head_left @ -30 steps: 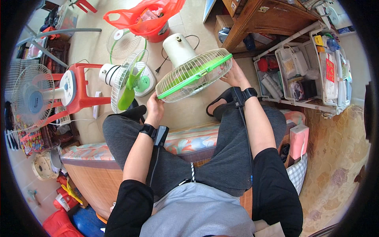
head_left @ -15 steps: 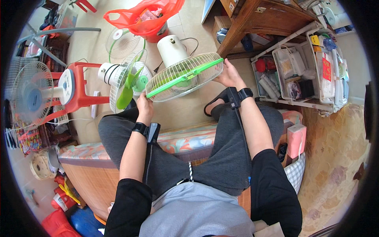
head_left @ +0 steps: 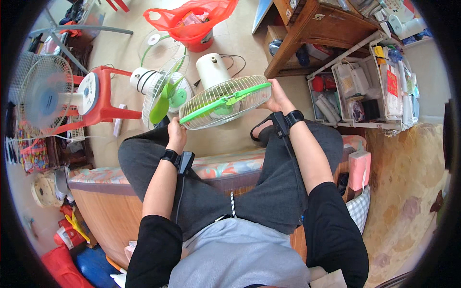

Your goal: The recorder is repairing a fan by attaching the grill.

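Observation:
Between my hands is a fan [head_left: 225,101], its wire cage ringed by a bright green rim and its white motor housing pointing away from me. My left hand [head_left: 176,134] pinches the left end of the rim. At the opposite end, my right hand [head_left: 279,98] grips the cage's edge, its fingers partly hidden behind the wires. Just left of the held fan stands a second fan with bare green blades [head_left: 164,103] in front of its rear cage. A loose round wire grille [head_left: 152,40] with green trim lies on the floor behind it.
A red stool [head_left: 104,91] at the left bears another, white-and-blue fan [head_left: 45,98]. Farther back stands a red bucket [head_left: 199,43] with a red plastic bag in it. Wooden furniture [head_left: 331,26] and a white rack of bins [head_left: 355,91] are at the right. A power cord [head_left: 240,60] trails on the floor.
The whole view has shifted slightly, so the far things sit a little lower and to the right. Both hands keep their hold on the fan's rim, and its tilt looks almost the same.

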Action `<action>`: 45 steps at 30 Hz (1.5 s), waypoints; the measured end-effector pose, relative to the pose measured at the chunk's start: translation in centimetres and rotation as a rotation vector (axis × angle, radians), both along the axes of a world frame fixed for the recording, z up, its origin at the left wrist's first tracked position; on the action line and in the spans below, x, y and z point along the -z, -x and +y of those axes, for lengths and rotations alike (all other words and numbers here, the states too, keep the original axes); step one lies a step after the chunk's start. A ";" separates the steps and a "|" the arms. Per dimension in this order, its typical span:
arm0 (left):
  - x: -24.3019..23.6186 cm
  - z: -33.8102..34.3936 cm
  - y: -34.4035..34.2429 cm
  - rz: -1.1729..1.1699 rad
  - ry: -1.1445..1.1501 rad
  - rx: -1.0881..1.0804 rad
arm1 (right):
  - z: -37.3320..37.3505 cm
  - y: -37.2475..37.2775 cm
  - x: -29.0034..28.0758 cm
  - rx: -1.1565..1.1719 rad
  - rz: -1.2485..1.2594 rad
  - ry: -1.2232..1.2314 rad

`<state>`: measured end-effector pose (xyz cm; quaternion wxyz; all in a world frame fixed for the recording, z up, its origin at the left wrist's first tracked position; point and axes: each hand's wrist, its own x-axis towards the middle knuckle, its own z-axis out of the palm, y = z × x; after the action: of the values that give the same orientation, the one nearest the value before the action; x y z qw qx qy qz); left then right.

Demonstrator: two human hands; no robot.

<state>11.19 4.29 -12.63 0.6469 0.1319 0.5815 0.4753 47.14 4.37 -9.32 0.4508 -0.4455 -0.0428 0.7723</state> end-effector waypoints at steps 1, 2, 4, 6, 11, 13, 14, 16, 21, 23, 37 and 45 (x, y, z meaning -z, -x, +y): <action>-0.1 -0.3 0.3 -0.003 -0.004 -0.004 | -0.4 0.1 0.0 -0.015 -0.018 0.028; -0.5 -0.6 0.2 0.011 -0.003 -0.004 | -0.7 0.4 -0.3 -0.019 -0.023 0.027; -0.6 -1.0 0.5 0.020 -0.003 -0.006 | -1.4 0.7 -0.8 0.014 -0.065 0.081; -0.7 -1.0 0.7 -0.009 0.002 0.004 | -1.9 1.0 -1.2 0.022 -0.053 0.069; 1.2 -1.6 1.7 -0.003 -0.041 -0.023 | -2.5 3.0 -0.4 0.065 -0.054 0.055; 2.0 -1.8 3.2 -0.042 -0.084 0.087 | -2.9 4.0 -0.7 0.079 -0.063 0.076; 1.3 -1.8 2.5 -0.046 -0.088 0.091 | -3.1 3.9 -0.6 0.108 -0.079 0.100; -1.5 -2.2 0.6 -0.007 -0.044 0.042 | -3.2 3.2 -0.2 0.118 -0.137 0.063; -1.0 -2.6 1.5 -0.061 -0.069 0.095 | -3.0 3.7 -0.8 0.114 -0.180 0.038; -1.1 -2.7 1.3 -0.110 -0.097 0.154 | -3.3 3.9 -1.3 0.088 -0.193 -0.012; -1.7 -1.9 0.0 -0.183 -0.042 0.087 | -4.4 4.3 -1.9 0.035 -0.264 -0.003; -0.3 -1.1 0.6 -0.094 -0.016 0.050 | -3.5 4.2 -1.3 0.005 -0.302 0.083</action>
<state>10.56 3.19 -12.38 0.6842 0.1291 0.5431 0.4692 42.90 0.86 -8.00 0.4225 -0.5749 -0.0770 0.6964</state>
